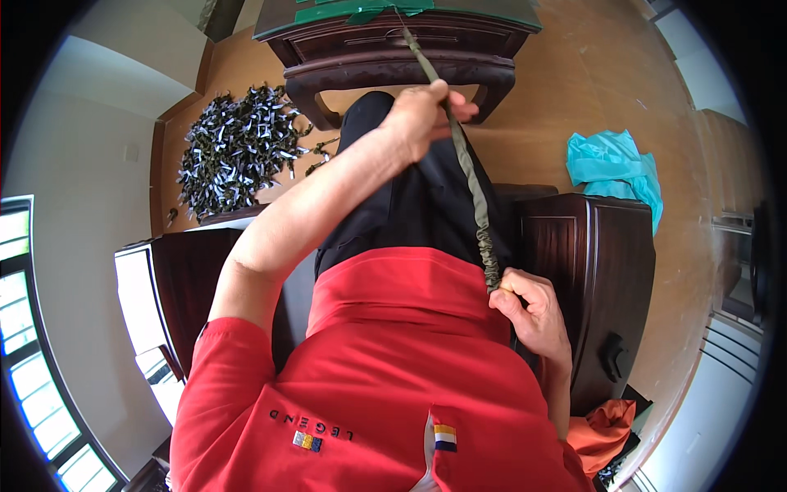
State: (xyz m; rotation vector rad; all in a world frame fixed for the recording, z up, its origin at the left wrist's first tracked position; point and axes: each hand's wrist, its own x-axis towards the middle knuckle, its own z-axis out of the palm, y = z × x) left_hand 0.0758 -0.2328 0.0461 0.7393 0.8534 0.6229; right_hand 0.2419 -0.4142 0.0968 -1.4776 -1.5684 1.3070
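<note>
A long olive-green fabric tube (466, 156) stretches from the dark wooden table in front of me toward my right side. Its lower stretch is gathered into wrinkles, while the upper part is smoother. A thin wire-like line shows at its far tip, near green tape (366, 10) on the table edge. Midway up the tube, my left hand (422, 119) grips it near the thumb, its other fingers partly extended. Close to my waist, my right hand (534, 310) pinches the bunched lower end, its fingers curled. Whatever lies inside the tube is hidden.
A heap of dark green pieces with white tags (238, 152) lies on the floor at left. The dark wooden table (402, 45) stands ahead. Wooden chair arms flank me, the right one (607, 271) near my right hand. Turquoise fabric (611, 164) rests at right, orange fabric (605, 435) lower right.
</note>
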